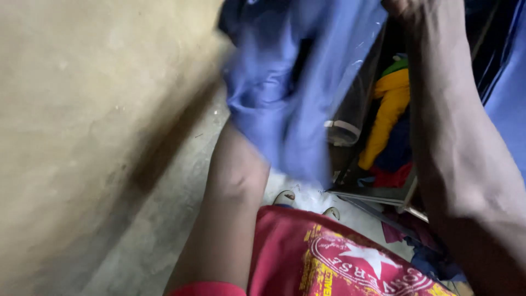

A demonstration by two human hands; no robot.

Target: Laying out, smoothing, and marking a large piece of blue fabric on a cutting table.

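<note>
Blue cloth (285,93) hangs in front of you, blurred, covering your left hand, so you cannot tell how that hand is set. Your right hand (408,10) sits at the top edge, fingers closed on the cloth's upper part (mostly cropped). Behind the cloth, a yellow garment (386,112) lies on a shelf (378,193), beside the tan wall (82,109).
</note>
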